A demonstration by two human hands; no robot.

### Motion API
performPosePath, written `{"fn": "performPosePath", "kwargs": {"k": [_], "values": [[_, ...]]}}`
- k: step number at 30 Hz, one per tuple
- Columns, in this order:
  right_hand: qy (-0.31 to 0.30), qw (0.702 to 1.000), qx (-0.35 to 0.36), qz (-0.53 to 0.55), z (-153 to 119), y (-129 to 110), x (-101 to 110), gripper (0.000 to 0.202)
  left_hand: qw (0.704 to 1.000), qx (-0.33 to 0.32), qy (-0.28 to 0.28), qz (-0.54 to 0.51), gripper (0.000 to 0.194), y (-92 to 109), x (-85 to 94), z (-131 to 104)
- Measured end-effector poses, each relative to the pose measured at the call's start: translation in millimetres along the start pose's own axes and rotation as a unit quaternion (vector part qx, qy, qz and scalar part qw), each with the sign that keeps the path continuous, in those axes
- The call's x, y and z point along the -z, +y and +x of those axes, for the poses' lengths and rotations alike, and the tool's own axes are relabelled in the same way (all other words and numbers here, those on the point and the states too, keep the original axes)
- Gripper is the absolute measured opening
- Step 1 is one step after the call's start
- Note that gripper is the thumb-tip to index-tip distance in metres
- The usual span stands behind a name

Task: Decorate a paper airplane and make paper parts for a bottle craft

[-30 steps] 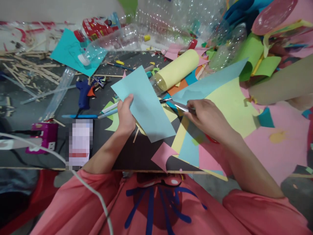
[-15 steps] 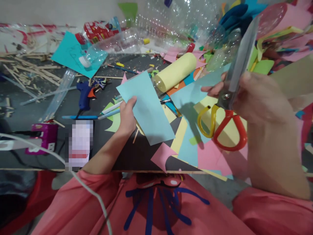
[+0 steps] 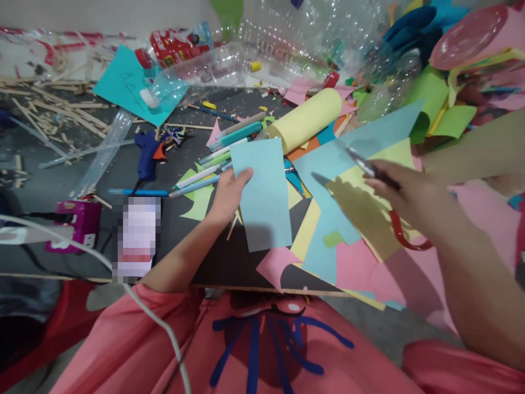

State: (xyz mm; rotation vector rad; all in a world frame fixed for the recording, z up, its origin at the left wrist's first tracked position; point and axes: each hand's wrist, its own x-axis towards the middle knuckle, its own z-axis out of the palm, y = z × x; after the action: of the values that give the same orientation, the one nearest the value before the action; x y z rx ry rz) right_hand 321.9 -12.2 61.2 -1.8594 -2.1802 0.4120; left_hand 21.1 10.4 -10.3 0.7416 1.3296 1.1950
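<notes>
My left hand [image 3: 229,194] pinches the left edge of a light blue sheet of paper [image 3: 266,200], thumb on top, holding it above the dark table. On the right, my right hand [image 3: 404,191] is closed round a pair of scissors [image 3: 396,230]. Their blades point up and to the left, and a red handle loop shows below the palm; the rest of the handle is hidden. The scissors are apart from the sheet. Beneath my right hand lie yellow paper [image 3: 361,205] and light blue paper [image 3: 328,164]. Several markers [image 3: 200,175] lie by my left hand.
A yellow-wrapped bottle [image 3: 311,117] lies behind the sheet. A blue glue gun [image 3: 146,156], a phone [image 3: 141,238] and a purple power socket [image 3: 77,224] are on the left. Clear plastic bottles [image 3: 217,68] and wooden sticks [image 3: 69,109] cover the back. A white cable [image 3: 135,303] crosses the lower left.
My right hand has turned and lowered the scissors, so the blades now point left instead of up. The light blue sheet has moved slightly right and turned more upright in my left hand.
</notes>
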Motion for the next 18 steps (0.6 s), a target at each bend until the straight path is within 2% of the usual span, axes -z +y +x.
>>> {"fn": "performPosePath", "kwargs": {"k": [2, 4, 9, 11, 13, 15, 17, 18], "values": [[-0.006, 0.998, 0.048, -0.046, -9, 15, -17, 0.057, 1.000, -0.004, -0.016, 0.016, 0.026, 1, -0.5, -1], [0.020, 0.995, 0.064, -0.073, -16, 28, -26, 0.049, 0.999, -0.005, -0.024, 0.028, 0.031, 2, -1.0, -2], [0.011, 0.994, 0.058, -0.094, -21, 38, -28, 0.040, 0.999, 0.018, 0.000, 0.049, 0.032, 2, 0.1, -3], [0.020, 0.994, 0.038, -0.104, -18, 33, -29, 0.045, 0.996, 0.053, -0.035, 0.054, 0.029, 2, 0.4, -5], [0.041, 0.994, 0.022, -0.095, -14, 23, -33, 0.057, 0.988, 0.106, -0.098, 0.051, 0.029, 0, -0.8, -10], [0.055, 0.997, 0.043, -0.045, -11, 9, -41, 0.063, 0.975, 0.157, -0.153, 0.033, 0.030, -3, -4.1, -17], [0.053, 0.994, 0.100, 0.010, -9, -7, -51, 0.063, 0.965, 0.191, -0.181, 0.010, 0.034, -6, -8.7, -23], [0.035, 0.994, 0.104, 0.024, -8, -15, -56, 0.063, 0.962, 0.198, -0.188, -0.001, 0.035, -8, -11.0, -24]]}}
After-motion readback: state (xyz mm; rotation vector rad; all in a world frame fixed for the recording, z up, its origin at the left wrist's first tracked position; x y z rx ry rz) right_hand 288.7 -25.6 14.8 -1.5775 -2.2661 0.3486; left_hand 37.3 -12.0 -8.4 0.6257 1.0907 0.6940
